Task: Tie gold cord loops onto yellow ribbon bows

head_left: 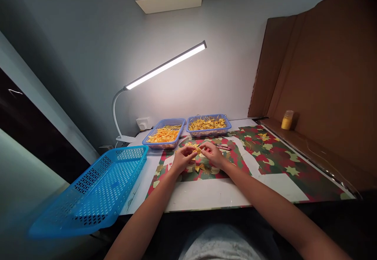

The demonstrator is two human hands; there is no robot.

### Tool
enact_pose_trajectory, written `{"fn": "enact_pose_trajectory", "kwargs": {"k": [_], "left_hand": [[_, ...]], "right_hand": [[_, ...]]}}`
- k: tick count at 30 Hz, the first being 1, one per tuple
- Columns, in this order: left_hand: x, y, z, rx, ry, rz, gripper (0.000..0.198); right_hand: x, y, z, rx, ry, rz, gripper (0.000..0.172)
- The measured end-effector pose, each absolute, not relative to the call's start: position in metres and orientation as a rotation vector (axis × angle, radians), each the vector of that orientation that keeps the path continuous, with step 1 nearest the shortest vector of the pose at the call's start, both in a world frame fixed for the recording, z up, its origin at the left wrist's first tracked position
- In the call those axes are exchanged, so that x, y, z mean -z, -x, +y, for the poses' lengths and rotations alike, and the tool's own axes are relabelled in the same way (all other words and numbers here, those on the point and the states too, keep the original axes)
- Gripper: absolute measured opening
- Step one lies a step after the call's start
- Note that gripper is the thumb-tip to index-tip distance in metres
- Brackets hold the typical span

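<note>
My left hand (184, 158) and my right hand (212, 154) meet over the patterned table covering. Their fingertips pinch a small yellow ribbon bow (198, 150) from both sides; its finer detail is too small to make out. Just below the hands lies another yellow bow (200, 167). Beyond my right hand rests a slim tool with a reddish handle (223, 147), partly hidden by the fingers. Behind the hands, one blue-violet basket (144, 140) holds a heap of yellow-orange ribbon pieces. A second such basket (207, 133) is filled with thin gold strands.
A large blue perforated basket (118, 189) sits at the table's left edge. A lit lamp (167, 66) reaches over the back. Yellow scraps (263, 136) lie to the right. A small jar with yellow contents (287, 120) stands by the cardboard wall (324, 75).
</note>
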State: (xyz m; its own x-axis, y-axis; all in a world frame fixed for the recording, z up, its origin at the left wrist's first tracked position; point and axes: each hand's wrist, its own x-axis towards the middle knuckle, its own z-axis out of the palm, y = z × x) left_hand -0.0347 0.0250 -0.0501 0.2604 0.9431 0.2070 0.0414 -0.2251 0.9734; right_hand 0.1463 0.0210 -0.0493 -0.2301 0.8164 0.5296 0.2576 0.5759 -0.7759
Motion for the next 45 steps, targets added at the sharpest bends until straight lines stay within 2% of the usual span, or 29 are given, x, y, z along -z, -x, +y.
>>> {"fn": "enact_pose_trajectory", "kwargs": {"k": [3, 11, 22, 33, 39, 45], "left_hand": [[0.051, 0.037, 0.025, -1.131, -1.576, 0.949, 0.042], [0.046, 0.037, 0.017, -1.104, -2.062, 1.090, 0.028], [0.048, 0.040, 0.020, -0.875, -2.500, 1.256, 0.012], [0.045, 0.037, 0.016, -0.784, -2.639, 1.307, 0.013], [0.045, 0.036, 0.014, -0.812, -2.609, 1.243, 0.023], [0.045, 0.033, 0.012, -0.908, -2.199, 0.943, 0.037]], "right_hand": [[0.043, -0.149, 0.015, -0.642, 0.890, -1.841, 0.019], [0.038, -0.152, 0.005, -0.470, 1.015, -2.088, 0.007], [0.040, -0.148, 0.005, -0.175, 1.200, -2.261, 0.005], [0.046, -0.142, 0.005, -0.029, 1.276, -2.347, 0.007], [0.042, -0.145, 0.004, -0.248, 1.133, -2.285, 0.009], [0.046, -0.140, 0.008, -0.905, 0.865, -1.963, 0.011]]}}
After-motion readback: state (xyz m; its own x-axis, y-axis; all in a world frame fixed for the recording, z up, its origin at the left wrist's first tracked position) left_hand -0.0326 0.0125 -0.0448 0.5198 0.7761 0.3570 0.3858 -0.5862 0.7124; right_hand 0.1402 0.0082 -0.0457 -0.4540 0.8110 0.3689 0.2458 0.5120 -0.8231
